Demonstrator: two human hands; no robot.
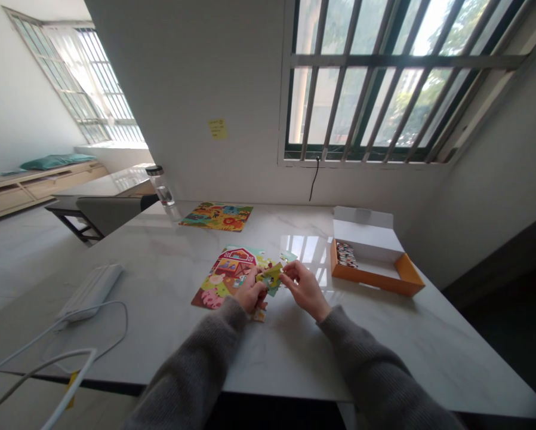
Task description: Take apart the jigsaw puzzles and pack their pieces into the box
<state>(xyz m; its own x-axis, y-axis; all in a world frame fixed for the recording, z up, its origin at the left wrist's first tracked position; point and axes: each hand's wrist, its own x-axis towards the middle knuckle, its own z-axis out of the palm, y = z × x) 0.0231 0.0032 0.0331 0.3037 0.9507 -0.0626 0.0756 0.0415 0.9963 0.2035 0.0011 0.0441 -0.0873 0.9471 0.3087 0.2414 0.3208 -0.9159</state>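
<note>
My left hand point(249, 291) grips joined yellow-green puzzle pieces point(270, 275) just above the table. The fingertips of my right hand point(302, 288) are pinched at the right edge of those pieces; exactly what sits between them is partly hidden. Below and to the left lies a farm puzzle point(225, 272) with a red barn and pink pigs, its right side ragged and partly covered by my left hand. A pale blue-green loose piece point(287, 257) rests behind my right fingers. Close to my left wrist is another small loose piece point(259, 315).
A finished-looking animal puzzle point(218, 216) lies farther back, near a water bottle point(162, 188). On the right stands an open orange box point(375, 280) with dark patterned pieces inside. A white power strip point(93, 291) and cables point(82, 358) occupy the left side of the marble-look table point(295, 358).
</note>
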